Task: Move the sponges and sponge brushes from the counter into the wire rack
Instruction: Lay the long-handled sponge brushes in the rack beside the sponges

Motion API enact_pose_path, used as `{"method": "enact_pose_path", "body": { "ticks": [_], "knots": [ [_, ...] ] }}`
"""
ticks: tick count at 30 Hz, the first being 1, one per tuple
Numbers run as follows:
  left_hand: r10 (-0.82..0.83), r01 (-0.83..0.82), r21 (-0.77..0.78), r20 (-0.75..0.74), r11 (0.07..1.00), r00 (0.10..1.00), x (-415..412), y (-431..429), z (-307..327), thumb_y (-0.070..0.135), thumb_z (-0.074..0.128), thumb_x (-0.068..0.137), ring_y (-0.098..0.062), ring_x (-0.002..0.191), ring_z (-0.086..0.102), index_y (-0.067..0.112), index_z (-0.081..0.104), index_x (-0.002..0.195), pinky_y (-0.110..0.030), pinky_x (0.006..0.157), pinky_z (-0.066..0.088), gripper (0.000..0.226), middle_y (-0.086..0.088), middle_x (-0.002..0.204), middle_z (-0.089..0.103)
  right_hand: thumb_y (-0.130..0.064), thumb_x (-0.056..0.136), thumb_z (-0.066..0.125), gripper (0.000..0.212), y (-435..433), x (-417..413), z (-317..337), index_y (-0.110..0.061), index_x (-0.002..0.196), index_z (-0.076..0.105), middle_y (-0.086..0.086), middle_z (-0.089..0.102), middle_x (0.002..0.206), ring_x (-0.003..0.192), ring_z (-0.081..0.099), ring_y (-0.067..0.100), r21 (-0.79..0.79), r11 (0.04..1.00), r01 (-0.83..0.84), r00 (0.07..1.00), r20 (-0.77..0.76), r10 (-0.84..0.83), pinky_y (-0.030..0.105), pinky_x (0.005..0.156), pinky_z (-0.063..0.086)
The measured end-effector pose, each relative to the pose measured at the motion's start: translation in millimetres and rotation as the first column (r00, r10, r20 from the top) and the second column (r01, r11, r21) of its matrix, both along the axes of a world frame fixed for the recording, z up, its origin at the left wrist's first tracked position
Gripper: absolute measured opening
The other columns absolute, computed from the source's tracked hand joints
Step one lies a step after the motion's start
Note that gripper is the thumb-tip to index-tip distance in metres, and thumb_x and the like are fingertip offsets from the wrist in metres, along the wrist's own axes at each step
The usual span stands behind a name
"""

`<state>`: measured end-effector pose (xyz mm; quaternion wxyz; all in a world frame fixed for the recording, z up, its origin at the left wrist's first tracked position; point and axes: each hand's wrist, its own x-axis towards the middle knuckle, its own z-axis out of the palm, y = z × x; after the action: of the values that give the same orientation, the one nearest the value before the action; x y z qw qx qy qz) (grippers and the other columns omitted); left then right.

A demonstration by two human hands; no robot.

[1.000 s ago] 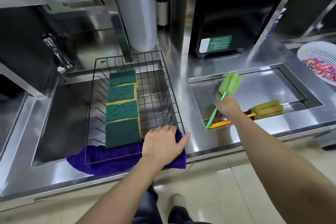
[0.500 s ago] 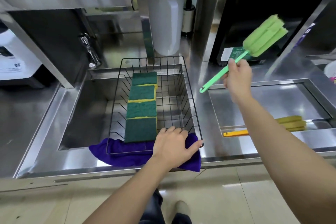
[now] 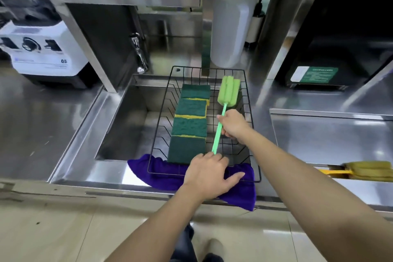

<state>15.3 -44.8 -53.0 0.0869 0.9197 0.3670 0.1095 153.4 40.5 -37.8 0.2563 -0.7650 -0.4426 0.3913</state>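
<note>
Fingers of the right hand (image 3: 232,125) pinch a green sponge brush's thin plastic handle (image 3: 219,128) over the black wire rack (image 3: 247,100); left hand (image 3: 209,174) lies spread (covering its near rim) on purple cloth (image 3: 238,192).

green sponge brush (image 3: 228,91): inside wire rack (image 3: 252,134), head toward back | four green-yellow sponges (image 3: 190,123): overlapping row in rack | yellow sponge brush (image 3: 365,171): lying on bench, right

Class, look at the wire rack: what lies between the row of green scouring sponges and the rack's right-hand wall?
In the head view, the green sponge brush lies there, its handle gripped by the right hand, beside the sponges inside the wire rack.
</note>
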Motion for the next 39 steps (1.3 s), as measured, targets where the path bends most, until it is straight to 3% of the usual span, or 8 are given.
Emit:
{"method": "enact_pose_path", "body": {
  "ticks": [7, 13, 16, 21, 25, 30, 34, 39],
  "knots": [
    [0.011, -0.011, 0.011, 0.02, 1.0, 1.0, 0.6, 0.4, -2.4, 0.059, 0.037, 0.086, -0.028, 0.079, 0.057, 0.01, 0.058, 0.078, -0.037, 0.066, 0.041, 0.054, -0.01, 0.081, 0.065, -0.02, 0.095, 0.045, 0.034, 3.5, -18.0, -31.2, -0.006, 0.065, 0.05, 0.01, 0.054, 0.056, 0.042, 0.045, 0.02, -0.148, 0.976, -0.157, 0.985, 0.053, 0.167, 0.021, 0.036, 0.031],
    [0.018, -0.018, 0.018, 0.029, 1.0, 0.999, 1.5, 1.5, -4.8, 0.058, 0.037, 0.086, -0.027, 0.077, 0.056, 0.01, 0.057, 0.076, -0.037, 0.064, 0.041, 0.053, -0.01, 0.078, 0.065, -0.04, 0.096, 0.035, 0.049, 4.8, -14.1, -37.2, 0.002, 0.106, 0.058, 0.026, 0.062, 0.115, 0.102, 0.059, 0.037, -0.232, 0.933, -0.275, 0.89, 0.306, 0.339, 0.036, 0.078, 0.043],
    [0.017, -0.018, 0.021, 0.035, 1.0, 0.999, 1.4, 1.1, -5.4, 0.056, 0.039, 0.086, -0.027, 0.075, 0.057, 0.01, 0.057, 0.076, -0.037, 0.062, 0.041, 0.05, -0.01, 0.077, 0.064, -0.043, 0.096, 0.033, 0.051, 3.0, -13.7, -34.5, -0.001, 0.116, 0.055, 0.025, 0.059, 0.123, 0.109, 0.058, 0.038, -0.249, 0.921, -0.3, 0.855, 0.358, 0.375, 0.039, 0.085, 0.045],
    [0.013, -0.013, 0.017, 0.018, 1.0, 1.0, 2.0, 0.6, -4.4, 0.057, 0.036, 0.087, -0.026, 0.078, 0.056, 0.013, 0.057, 0.079, -0.036, 0.064, 0.038, 0.049, -0.007, 0.079, 0.063, -0.045, 0.093, 0.041, 0.043, -2.4, -8.9, -15.6, -0.006, 0.101, 0.057, 0.017, 0.065, 0.107, 0.096, 0.06, 0.035, -0.094, 0.968, -0.231, 0.879, 0.406, 0.249, 0.037, 0.072, 0.043],
    [-0.002, 0.002, 0.009, 0.007, 1.0, 1.0, 7.7, 1.1, -2.0, 0.059, 0.033, 0.087, -0.024, 0.081, 0.056, 0.015, 0.055, 0.084, -0.036, 0.066, 0.038, 0.049, -0.004, 0.084, 0.064, -0.032, 0.092, 0.047, 0.028, -4.8, 17.8, 11.2, -0.008, 0.092, 0.06, 0.015, 0.067, 0.096, 0.092, 0.06, 0.033, 0.086, 0.983, -0.164, 0.923, 0.366, 0.122, 0.035, 0.072, 0.044],
    [-0.045, 0.045, 0.003, -0.031, 0.999, 0.999, 28.3, -1.9, 2.6, 0.062, 0.033, 0.085, -0.023, 0.082, 0.057, 0.017, 0.055, 0.085, -0.033, 0.065, 0.038, 0.05, -0.002, 0.086, 0.064, -0.024, 0.09, 0.052, 0.016, -22.7, 74.7, 20.3, -0.011, 0.085, 0.06, 0.008, 0.06, 0.081, 0.084, 0.058, 0.028, 0.169, 0.986, 0.017, 0.959, 0.277, -0.064, 0.036, 0.076, 0.047],
    [-0.085, 0.085, -0.022, -0.04, 0.996, 0.996, 44.8, -6.0, 2.8, 0.062, 0.03, 0.084, -0.024, 0.086, 0.057, 0.017, 0.055, 0.089, -0.034, 0.066, 0.039, 0.052, -0.003, 0.09, 0.064, -0.02, 0.087, 0.056, 0.011, -51.6, 118.8, 9.7, -0.013, 0.08, 0.057, 0.01, 0.06, 0.084, 0.088, 0.061, 0.033, 0.129, 0.981, 0.146, 0.957, 0.233, -0.173, 0.045, 0.083, 0.053],
    [-0.07, 0.069, -0.021, -0.092, 0.997, 0.993, 57.0, -11.4, -1.6, 0.065, 0.028, 0.084, -0.023, 0.086, 0.056, 0.016, 0.056, 0.087, -0.034, 0.064, 0.038, 0.056, -0.003, 0.09, 0.064, -0.015, 0.076, 0.072, 0.015, -97.4, 161.5, 6.1, -0.013, 0.07, 0.058, 0.007, 0.059, 0.068, 0.074, 0.055, 0.022, -0.041, 0.994, 0.101, 0.958, 0.274, -0.086, 0.031, 0.071, 0.045]
  ]
}}
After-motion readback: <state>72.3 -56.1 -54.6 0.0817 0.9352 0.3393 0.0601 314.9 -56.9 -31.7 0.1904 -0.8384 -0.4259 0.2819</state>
